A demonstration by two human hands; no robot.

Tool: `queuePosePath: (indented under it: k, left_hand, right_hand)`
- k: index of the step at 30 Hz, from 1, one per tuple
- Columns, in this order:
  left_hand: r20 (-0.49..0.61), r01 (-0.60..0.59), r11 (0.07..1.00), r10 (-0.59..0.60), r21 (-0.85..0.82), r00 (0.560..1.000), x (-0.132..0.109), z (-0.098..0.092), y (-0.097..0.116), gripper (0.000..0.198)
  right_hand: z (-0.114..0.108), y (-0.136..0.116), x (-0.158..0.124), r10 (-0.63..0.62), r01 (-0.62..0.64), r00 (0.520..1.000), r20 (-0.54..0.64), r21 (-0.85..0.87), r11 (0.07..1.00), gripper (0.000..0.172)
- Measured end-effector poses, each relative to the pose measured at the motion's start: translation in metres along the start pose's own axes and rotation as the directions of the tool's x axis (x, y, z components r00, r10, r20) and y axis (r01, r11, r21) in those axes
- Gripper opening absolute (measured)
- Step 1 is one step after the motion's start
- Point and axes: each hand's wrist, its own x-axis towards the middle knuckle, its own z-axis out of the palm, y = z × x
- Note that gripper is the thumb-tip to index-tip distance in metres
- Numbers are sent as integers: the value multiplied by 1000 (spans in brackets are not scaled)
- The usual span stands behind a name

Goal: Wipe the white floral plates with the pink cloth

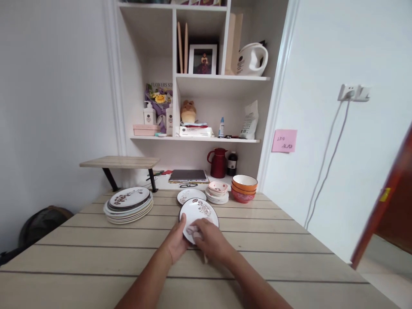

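Observation:
A white plate (190,211) with a dark rim and brown flower print is tilted up above the table, toward me. My left hand (177,242) grips its left lower edge, thumb on the front face. My right hand (210,240) presses a pale crumpled cloth (192,230) against the lower part of the plate's face, fingers closed over it. Just behind, a second flowered plate (186,194) lies flat on the table, partly covered by the held one.
A stack of large plates (128,208) stands at the left by a small raised shelf (119,162). Small dishes (217,193) and stacked bowls (244,189) stand at the back right. Behind them are a red jug (219,163), a dark bottle (232,164) and a laptop-like slab (188,175).

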Motion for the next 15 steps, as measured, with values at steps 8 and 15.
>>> queuePosePath:
  k: [8,15]
  left_hand:
    - [23,28,1000,-28,-11,999,-1,3,1,58]
    - [30,32,999,-31,-19,999,-4,4,2,60]
  right_hand:
    - [2,6,24,-46,24,978,-203,-110,994,31]
    - [-20,11,8,101,-124,983,-156,-147,981,29]
